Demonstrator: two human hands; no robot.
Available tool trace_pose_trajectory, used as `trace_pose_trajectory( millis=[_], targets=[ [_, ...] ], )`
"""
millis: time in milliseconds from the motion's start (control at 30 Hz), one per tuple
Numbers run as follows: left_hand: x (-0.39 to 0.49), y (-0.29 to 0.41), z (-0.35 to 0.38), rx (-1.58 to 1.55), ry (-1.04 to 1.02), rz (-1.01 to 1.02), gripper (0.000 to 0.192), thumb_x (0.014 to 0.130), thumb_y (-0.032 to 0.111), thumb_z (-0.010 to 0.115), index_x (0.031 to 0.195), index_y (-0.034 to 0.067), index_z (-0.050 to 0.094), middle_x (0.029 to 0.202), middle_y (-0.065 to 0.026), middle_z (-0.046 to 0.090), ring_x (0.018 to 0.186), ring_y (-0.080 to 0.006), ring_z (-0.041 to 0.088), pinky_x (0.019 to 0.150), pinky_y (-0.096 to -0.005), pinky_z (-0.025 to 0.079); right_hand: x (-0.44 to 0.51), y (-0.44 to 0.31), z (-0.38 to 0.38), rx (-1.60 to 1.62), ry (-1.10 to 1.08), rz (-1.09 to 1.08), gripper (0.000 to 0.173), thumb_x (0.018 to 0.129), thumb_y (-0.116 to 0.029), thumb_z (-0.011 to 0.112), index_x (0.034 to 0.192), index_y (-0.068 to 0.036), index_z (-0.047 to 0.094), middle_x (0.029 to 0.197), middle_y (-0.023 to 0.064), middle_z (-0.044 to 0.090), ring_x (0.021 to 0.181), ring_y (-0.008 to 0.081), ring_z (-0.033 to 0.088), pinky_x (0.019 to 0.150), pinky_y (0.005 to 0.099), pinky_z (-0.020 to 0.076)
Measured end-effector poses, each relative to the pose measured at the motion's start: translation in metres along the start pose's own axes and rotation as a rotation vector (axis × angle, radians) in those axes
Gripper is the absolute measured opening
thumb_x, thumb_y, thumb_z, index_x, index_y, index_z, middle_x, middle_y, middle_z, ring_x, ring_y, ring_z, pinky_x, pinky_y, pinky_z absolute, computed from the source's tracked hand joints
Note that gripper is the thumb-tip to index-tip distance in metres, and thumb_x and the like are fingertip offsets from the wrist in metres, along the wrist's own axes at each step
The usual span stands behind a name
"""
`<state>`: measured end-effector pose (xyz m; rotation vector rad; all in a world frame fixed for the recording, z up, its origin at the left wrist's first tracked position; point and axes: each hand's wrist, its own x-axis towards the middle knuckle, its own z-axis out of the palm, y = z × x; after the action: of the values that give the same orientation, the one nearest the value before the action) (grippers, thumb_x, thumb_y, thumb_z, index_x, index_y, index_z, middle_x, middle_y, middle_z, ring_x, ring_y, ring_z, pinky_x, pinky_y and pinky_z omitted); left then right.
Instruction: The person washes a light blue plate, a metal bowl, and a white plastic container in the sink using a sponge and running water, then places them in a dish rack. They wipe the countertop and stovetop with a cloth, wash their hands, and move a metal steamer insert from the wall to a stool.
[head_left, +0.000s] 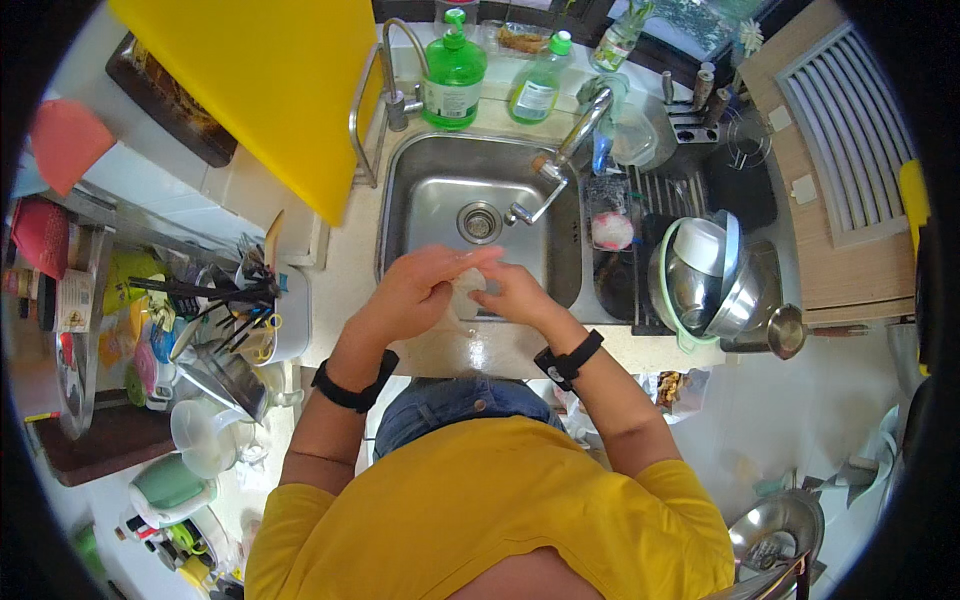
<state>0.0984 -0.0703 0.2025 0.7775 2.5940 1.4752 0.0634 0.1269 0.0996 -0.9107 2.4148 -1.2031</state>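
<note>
Over the front rim of the steel sink (420, 202), my left hand (416, 289) and my right hand (517, 294) meet with their fingertips close together. Between them is a pale, whitish, partly see-through item (466, 292), mostly covered by my fingers, so its exact kind is unclear. My left fingers stretch over it towards the right. From the other side, my right thumb and fingers close in on it. Water glistens on the counter edge (475, 349) just below my hands. The chrome faucet (585, 131) reaches over the basin, its spout (519, 214) beyond my right hand.
Green soap bottles (454, 86) stand behind the sink, beside a yellow board (262, 90) at left. Stacked bowls (697, 270) and a ladle (786, 331) lie to the right. A utensil holder (289, 319) crowds the left side. A wok (780, 525) is at lower right.
</note>
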Motion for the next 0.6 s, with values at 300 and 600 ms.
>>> trace_pose_trajectory(
  millis=[300,600],
  targets=[
    [-0.078,-0.040,-0.017,0.398,0.291,-0.076,0.025,0.070,-0.009,0.048,0.089,0.004,0.059,0.089,-0.0142,0.059,0.088,-0.0340,0.056,0.078,-0.0361,0.045,-0.043,-0.017,-0.027,-0.214,0.086,-0.145,0.022,0.070,-0.010,0.064,0.092,-0.007,0.059,0.087,0.0106,0.061,0.083,0.0293,0.058,0.083,0.0354,0.0440],
    [-0.156,-0.098,0.052,0.073,0.138,-0.672,0.021,0.070,-0.003,0.050,0.088,0.004,0.059,0.085,-0.0156,0.060,0.085,-0.0354,0.056,0.076,-0.0411,0.045,-0.076,-0.009,0.028,-0.148,-0.416,0.095,0.019,0.076,-0.013,0.058,0.094,-0.008,0.061,0.089,0.0119,0.062,0.085,0.0319,0.058,0.075,0.0402,0.0464]
  ],
)
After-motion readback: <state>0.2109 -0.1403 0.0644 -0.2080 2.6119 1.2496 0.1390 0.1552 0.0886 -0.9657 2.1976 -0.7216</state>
